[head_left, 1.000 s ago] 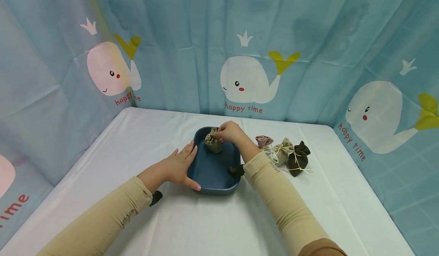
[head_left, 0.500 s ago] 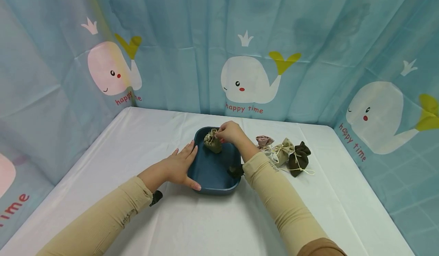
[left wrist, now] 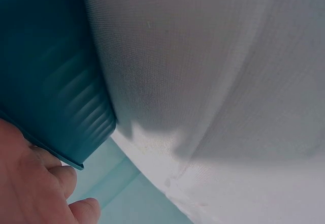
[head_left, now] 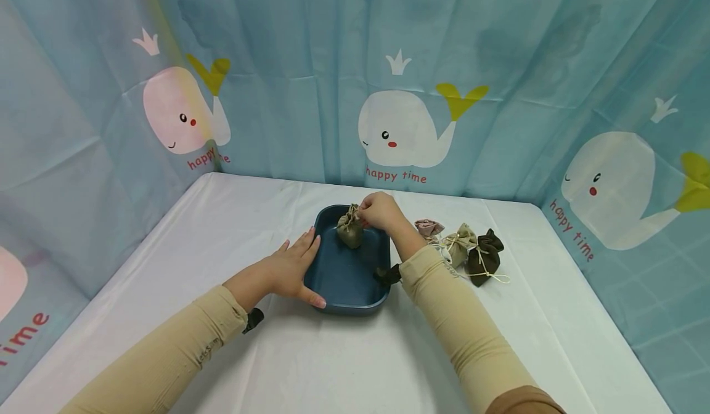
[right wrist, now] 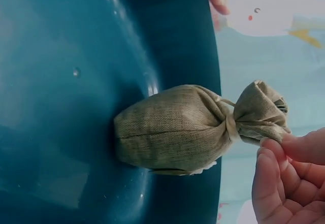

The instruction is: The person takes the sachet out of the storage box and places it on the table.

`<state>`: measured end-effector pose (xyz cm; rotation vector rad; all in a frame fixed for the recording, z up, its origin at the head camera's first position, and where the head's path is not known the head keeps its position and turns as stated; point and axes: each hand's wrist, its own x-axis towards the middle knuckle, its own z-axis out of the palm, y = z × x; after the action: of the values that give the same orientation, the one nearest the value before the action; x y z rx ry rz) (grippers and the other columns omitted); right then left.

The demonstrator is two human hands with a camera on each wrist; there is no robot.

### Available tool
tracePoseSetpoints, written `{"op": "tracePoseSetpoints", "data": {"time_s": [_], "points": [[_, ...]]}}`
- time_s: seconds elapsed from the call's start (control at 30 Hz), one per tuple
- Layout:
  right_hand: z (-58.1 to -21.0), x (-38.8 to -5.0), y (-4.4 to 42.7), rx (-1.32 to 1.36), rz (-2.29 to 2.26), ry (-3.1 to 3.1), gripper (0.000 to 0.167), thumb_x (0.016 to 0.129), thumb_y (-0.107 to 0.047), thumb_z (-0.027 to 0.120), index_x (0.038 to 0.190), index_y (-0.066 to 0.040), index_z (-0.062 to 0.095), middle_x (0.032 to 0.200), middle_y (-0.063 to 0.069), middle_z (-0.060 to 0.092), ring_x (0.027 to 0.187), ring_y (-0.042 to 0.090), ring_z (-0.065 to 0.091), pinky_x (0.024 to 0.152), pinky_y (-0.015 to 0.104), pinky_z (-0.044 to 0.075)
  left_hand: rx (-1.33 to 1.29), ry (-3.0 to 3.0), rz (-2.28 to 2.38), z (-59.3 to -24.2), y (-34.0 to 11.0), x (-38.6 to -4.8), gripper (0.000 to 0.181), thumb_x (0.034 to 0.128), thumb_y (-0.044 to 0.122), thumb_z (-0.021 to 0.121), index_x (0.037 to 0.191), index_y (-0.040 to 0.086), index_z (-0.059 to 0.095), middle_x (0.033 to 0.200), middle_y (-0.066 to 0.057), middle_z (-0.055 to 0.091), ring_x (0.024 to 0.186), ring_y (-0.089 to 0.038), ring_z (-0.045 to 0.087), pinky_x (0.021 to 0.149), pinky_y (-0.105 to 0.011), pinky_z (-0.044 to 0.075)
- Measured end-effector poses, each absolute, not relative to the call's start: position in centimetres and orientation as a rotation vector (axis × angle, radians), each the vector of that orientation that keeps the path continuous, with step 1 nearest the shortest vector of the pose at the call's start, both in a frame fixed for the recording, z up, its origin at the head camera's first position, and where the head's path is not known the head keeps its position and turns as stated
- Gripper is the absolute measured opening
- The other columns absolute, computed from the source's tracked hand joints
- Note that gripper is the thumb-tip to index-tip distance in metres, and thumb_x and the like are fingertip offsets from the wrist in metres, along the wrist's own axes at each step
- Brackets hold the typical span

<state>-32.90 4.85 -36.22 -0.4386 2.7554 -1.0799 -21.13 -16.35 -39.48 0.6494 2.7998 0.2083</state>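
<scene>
An olive-green drawstring pouch (head_left: 350,230) stands at the far end of a dark blue tray (head_left: 344,284). My right hand (head_left: 379,209) pinches the pouch's gathered top between thumb and fingertips. The right wrist view shows the pouch (right wrist: 172,127) tied at the neck, its base against the tray floor. At the tray's left side, my left hand (head_left: 291,269) lies with straight, spread fingers touching the rim. Only part of that left hand (left wrist: 38,183) appears in the left wrist view, beside the tray's outer wall (left wrist: 56,71).
To the right on the white-clothed table (head_left: 355,365) are a pink pouch (head_left: 428,228), a beige pouch (head_left: 459,244) and a dark brown pouch (head_left: 485,259) with a pale cord. Something white beside them is partly hidden by the right sleeve. A blue whale-print curtain (head_left: 266,112) hangs behind.
The pouch leaned left before and now stands more upright, a little to the right. My right hand has shifted slightly right and away with it. My left hand has stayed in place.
</scene>
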Motion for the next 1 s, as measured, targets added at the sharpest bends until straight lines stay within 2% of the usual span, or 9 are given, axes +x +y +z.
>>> {"op": "tracePoseSetpoints", "data": {"time_s": [0.3,0.57,1.0], "points": [[-35.6,-33.2,5.9,-0.431,-1.062,2.764,0.019,0.089,-0.016,0.057,0.075,-0.008,0.068,0.073,0.003,0.066,0.065,0.014,0.063,0.061,0.029,0.051,0.641,2.808,0.185,-39.5,-16.3,-21.1,0.135,0.0544,0.082,0.058,0.147,0.002,0.001,0.152,-0.015,-0.01,0.14,-0.028,-0.003,0.107,-0.056,0.007],[-34.5,-32.7,6.8,-0.408,-1.185,2.69,0.018,0.09,-0.014,0.056,0.08,-0.004,0.066,0.081,0.01,0.065,0.073,0.021,0.063,0.073,0.04,0.052,0.627,2.805,0.178,-39.5,-16.3,-21.1,0.136,0.0534,0.082,0.058,0.147,0.003,0.0,0.152,-0.014,-0.011,0.14,-0.027,-0.005,0.107,-0.056,0.007],[-31.6,-31.8,8.6,-0.394,-1.24,2.689,0.016,0.091,-0.017,0.057,0.084,-0.005,0.064,0.085,0.009,0.063,0.076,0.021,0.061,0.073,0.035,0.05,0.635,2.809,0.18,-39.6,-16.3,-21.2,0.137,0.0525,0.084,0.056,0.147,0.002,0.001,0.152,-0.015,-0.01,0.14,-0.028,-0.004,0.107,-0.057,0.007]]}}
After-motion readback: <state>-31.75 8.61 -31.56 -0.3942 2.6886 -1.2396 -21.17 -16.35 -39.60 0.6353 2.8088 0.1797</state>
